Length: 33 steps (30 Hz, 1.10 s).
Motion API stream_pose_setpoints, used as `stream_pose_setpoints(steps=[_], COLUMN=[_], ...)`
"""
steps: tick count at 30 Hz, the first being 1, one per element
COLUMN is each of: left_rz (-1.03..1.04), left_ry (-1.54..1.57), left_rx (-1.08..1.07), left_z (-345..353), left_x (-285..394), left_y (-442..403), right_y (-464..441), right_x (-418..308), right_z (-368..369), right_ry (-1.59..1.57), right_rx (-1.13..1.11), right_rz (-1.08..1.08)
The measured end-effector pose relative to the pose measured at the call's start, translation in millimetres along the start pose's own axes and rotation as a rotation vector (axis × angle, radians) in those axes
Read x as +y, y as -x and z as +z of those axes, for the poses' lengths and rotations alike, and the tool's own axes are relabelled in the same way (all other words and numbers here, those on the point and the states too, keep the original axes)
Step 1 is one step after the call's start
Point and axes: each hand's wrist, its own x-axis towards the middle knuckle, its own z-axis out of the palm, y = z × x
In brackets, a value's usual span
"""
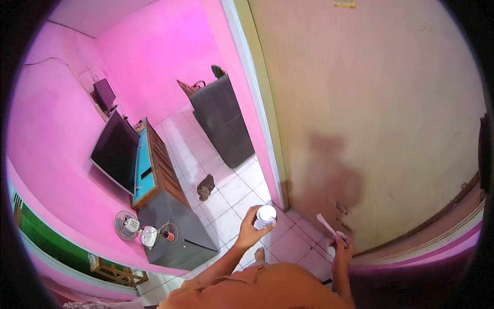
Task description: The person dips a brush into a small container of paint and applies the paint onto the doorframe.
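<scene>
My left hand (pixel 251 232) is closed around a small round container (pixel 266 212) with a white top, held out over the tiled floor. Lower right, my right hand (pixel 341 249) grips a thin pale stick-like tool (pixel 325 224), its flat, wider end pointing up and left. Something whitish also shows at the fingers of that hand, too small to make out. Beside the right hand stands a beige door panel (pixel 334 103) with a reddish-brown shadow-like patch and a few scuffs low down.
Through the doorway are a television (pixel 116 152) on a wooden cabinet (pixel 164 165), a grey cabinet (pixel 175 232) with a fan (pixel 126 225), and a dark grey upright piece of furniture (pixel 221 121). A dark crumpled thing (pixel 205 187) lies on the white tiles. Pink walls surround the room.
</scene>
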Motion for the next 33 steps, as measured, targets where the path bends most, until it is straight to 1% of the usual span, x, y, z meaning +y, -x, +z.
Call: stream_pose_setpoints(steps=[1,3,5,7,9,11,13,16,18,20,21,22,23,24,26,27,28,29,30,31,33], left_rz=[-0.007,0.032,0.004,0.037,0.0,0.026,-0.005,0.035,0.038,0.073,0.052,0.06,0.062,0.104,0.144,0.162,0.111,0.155,0.145,0.156,0.149], left_ry=[0.003,0.026,0.007,0.01,0.02,0.024,-0.04,0.008,0.01,-0.088,-0.048,-0.093,-0.085,-0.122,-0.185,-0.11,-0.089,-0.043,-0.03,-0.022,0.0], left_rx=[-0.007,-0.012,-0.043,-0.049,-0.064,-0.063,-0.054,-0.025,-0.02,0.002,0.024,0.043,0.044,0.032,0.037,0.056,0.029,-0.001,-0.042,-0.079,-0.097], left_z=[1,3,3,6,6,6,6,8,5,3,4,3,3,1,-3,0,-1,-3,-6,-11,-15], left_x=[0,2,6,13,15,19,24,21,18,21,27,28,21,23,30,31,47,39,43,49,48], left_y=[0,2,2,1,4,6,5,6,6,5,2,-1,-5,-10,-19,-26,-34,-43,-47,-53,-64], right_y=[1,7,9,9,13,13,6,11,11,0,2,3,2,2,-4,-10,-19,-18,-15,-16,-16], right_x=[-2,-10,-7,-13,-23,-27,-29,-37,-48,-46,-64,-82,-91,-106,-120,-129,-146,-162,-176,-184,-201], right_z=[2,4,3,6,10,13,16,21,27,33,41,50,53,65,83,87,91,105,124,137,156], right_ry=[-0.015,-0.008,-0.018,-0.02,-0.02,0.013,0.027,0.007,0.086,0.107,0.129,0.16,0.273,0.245,0.193,0.207,0.209,0.139,0.054,0.065,0.045], right_rx=[-0.009,0.003,-0.003,0.031,-0.011,-0.016,-0.049,-0.062,-0.106,-0.055,-0.081,-0.104,-0.107,-0.13,-0.067,-0.116,-0.166,-0.159,-0.161,-0.162,-0.172], right_rz=[-0.02,0.008,-0.028,-0.004,-0.064,-0.047,-0.098,-0.146,-0.23,-0.25,-0.268,-0.272,-0.283,-0.342,-0.451,-0.481,-0.525,-0.528,-0.547,-0.549,-0.619])
